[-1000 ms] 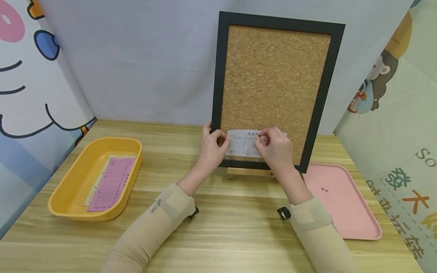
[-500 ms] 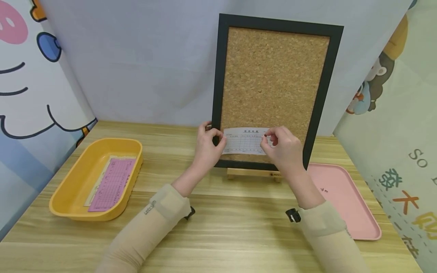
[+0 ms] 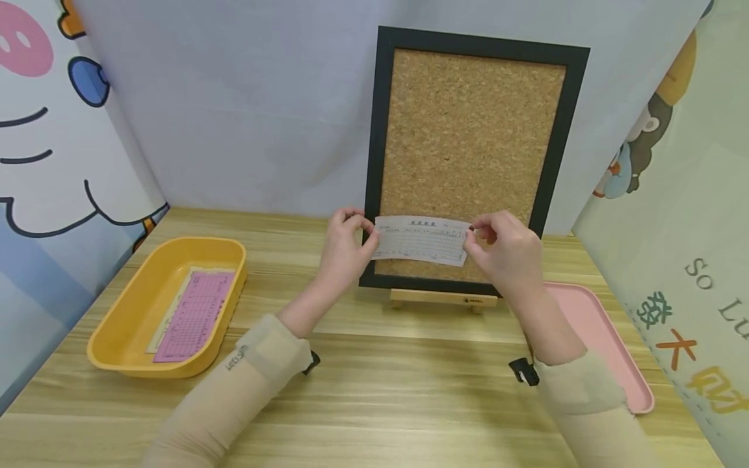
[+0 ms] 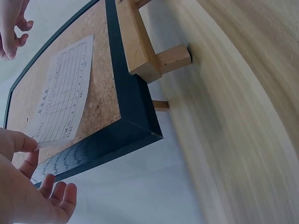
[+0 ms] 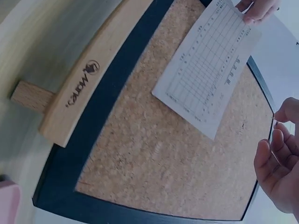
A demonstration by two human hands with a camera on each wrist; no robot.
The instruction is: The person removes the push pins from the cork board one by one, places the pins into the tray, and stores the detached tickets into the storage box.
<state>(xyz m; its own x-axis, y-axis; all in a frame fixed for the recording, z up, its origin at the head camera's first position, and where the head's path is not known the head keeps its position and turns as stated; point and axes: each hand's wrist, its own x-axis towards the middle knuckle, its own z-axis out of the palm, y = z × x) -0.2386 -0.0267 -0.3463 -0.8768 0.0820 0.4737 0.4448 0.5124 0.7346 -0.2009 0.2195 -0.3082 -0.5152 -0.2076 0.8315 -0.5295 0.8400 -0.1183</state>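
A framed cork board (image 3: pixel 468 143) leans upright on a small wooden easel (image 3: pixel 435 298). In front of its lower part hangs a white printed form (image 3: pixel 420 240), slightly bowed. My left hand (image 3: pixel 344 250) pinches the form's left end between thumb and forefinger, beside the frame's left edge. The form's right end stands free of the cork in the right wrist view. My right hand (image 3: pixel 508 253) is close to that end; the right wrist view shows a gap between them. Between its thumb and forefinger it pinches a tiny pin (image 5: pixel 274 118), barely visible.
On the left stands a yellow basin (image 3: pixel 101 338) with a pink form (image 3: pixel 196 312) over a cream one. A pink tray (image 3: pixel 603 325) lies at the right, partly behind the right forearm. A pale cloth (image 3: pixel 263 130) hangs behind the wooden table (image 3: pixel 374 403).
My left hand has drawn the form to the left, partly off the board's face. My right hand has shifted right, so more of the form shows. The board and basin stay put.
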